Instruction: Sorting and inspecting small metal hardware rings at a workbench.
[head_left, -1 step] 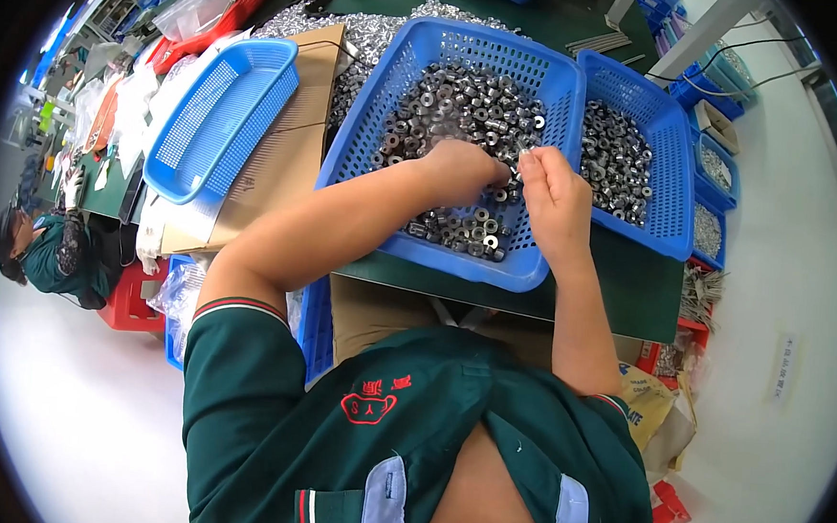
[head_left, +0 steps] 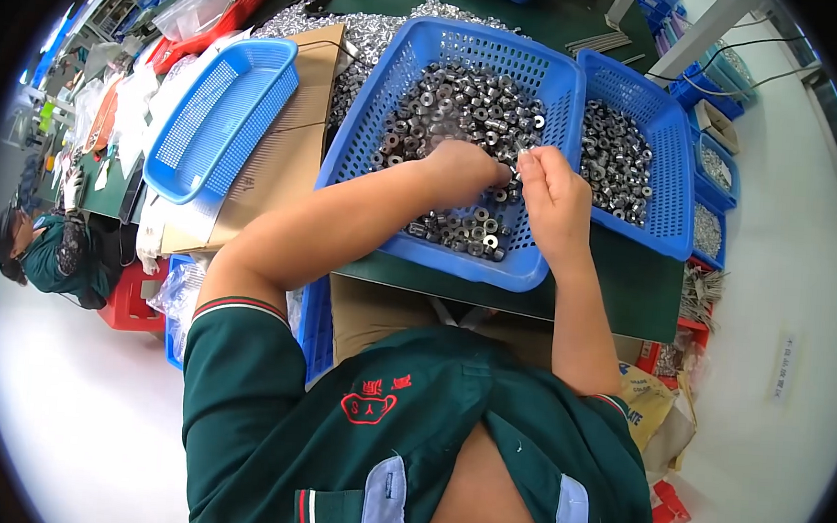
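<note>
Two hands (head_left: 462,173) (head_left: 551,203) in ring-filled basket (head_left: 369,124)

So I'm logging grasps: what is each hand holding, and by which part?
The right hand pinches a small metal part at its fingertips; where exactly cannot be told. The left hand rests among ring-shaped metal parts; any hold is hidden.

blue perforated basket (head_left: 370,115), silvery grey metal rings (head_left: 467,101), dark green tabletop (head_left: 627,293), green shirt (head_left: 379,432)
</note>
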`<state>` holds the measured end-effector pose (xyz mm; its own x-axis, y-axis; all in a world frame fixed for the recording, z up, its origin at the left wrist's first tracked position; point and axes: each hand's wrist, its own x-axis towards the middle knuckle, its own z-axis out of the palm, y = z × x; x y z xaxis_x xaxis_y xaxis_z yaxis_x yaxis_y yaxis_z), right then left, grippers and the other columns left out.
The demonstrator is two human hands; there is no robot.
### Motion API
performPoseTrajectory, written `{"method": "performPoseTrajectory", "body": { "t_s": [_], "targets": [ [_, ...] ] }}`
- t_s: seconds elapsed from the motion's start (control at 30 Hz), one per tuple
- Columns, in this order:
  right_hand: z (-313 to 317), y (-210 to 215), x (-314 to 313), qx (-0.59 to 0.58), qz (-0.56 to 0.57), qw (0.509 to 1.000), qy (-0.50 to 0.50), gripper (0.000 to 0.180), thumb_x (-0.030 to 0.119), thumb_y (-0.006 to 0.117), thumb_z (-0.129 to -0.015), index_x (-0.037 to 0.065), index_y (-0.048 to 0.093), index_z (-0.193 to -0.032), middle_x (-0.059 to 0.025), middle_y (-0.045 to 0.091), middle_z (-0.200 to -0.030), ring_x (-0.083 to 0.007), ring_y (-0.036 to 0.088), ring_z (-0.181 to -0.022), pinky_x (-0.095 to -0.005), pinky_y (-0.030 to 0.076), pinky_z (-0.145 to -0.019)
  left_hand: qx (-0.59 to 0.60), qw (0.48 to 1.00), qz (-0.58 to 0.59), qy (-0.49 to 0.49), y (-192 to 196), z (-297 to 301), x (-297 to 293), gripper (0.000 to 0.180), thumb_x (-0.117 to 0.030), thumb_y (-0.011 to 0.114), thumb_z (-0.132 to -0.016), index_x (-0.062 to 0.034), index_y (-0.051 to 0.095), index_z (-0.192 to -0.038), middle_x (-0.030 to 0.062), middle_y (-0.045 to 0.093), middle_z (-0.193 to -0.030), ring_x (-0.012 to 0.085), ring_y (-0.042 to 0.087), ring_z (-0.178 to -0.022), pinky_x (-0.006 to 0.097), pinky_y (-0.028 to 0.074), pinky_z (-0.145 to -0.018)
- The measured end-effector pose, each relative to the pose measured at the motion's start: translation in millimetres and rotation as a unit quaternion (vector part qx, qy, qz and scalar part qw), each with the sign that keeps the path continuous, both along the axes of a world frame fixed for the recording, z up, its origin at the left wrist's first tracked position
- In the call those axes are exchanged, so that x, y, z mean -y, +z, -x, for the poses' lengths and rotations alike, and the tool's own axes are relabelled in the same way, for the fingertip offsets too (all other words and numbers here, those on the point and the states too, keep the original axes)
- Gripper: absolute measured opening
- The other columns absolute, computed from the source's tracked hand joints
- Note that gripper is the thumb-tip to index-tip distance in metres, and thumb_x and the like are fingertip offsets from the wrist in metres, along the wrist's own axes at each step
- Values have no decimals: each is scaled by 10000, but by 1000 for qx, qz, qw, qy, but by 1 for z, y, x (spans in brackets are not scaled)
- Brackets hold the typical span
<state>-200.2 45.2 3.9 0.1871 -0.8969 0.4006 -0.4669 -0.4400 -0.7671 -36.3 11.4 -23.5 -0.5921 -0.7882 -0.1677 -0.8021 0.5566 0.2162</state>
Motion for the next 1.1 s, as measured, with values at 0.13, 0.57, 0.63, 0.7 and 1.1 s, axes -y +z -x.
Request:
{"method": "performPoseTrajectory", "body": {
  "t_s": [0.13,0.57,0.63,0.7,1.1],
  "targets": [
    [1,1,1,-19,18,1000,4,212,242,552,-928,52,586,-842,-143,573,-598,-324,596,-563,-398,434,-511,31,995,74,-57,-6,2,-2,183,-103,558,-792,-122,598,-970,100,661,-754,302,674,-732,418,506,-581],
    [1,4,-1,-29,9,1000,2,232,260,534,-936,51,585,-851,-145,600,-622,-332,615,-586,-399,453,-521,-463,808,-305,201,29,-8,12,234,-188,598,-814,-13,574,-968,77,629,-734,109,521,-556,250,401,-497],
    [1,3,-1,-29,10,1000,-2,219,251,540,-931,51,586,-854,-145,604,-626,-332,618,-590,-400,454,-522,-560,682,-415,223,35,-17,17,163,-159,551,-876,-43,570,-990,81,617,-733,88,462,-543,216,317,-465],
    [1,1,-2,-32,15,999,-3,204,239,548,-925,50,586,-858,-141,601,-622,-327,618,-588,-396,452,-520,-606,600,-467,235,39,-20,16,145,-172,506,-921,-39,538,-968,137,623,-771,106,432,-513,227,316,-456],
    [-2,7,-3,-32,10,999,-1,141,187,558,-904,58,568,-847,-132,607,-639,-325,613,-579,-404,447,-516,-612,594,-488,187,54,-14,4,142,-188,529,-926,-53,535,-968,94,587,-700,85,368,-495,213,256,-452]
  ]
}}
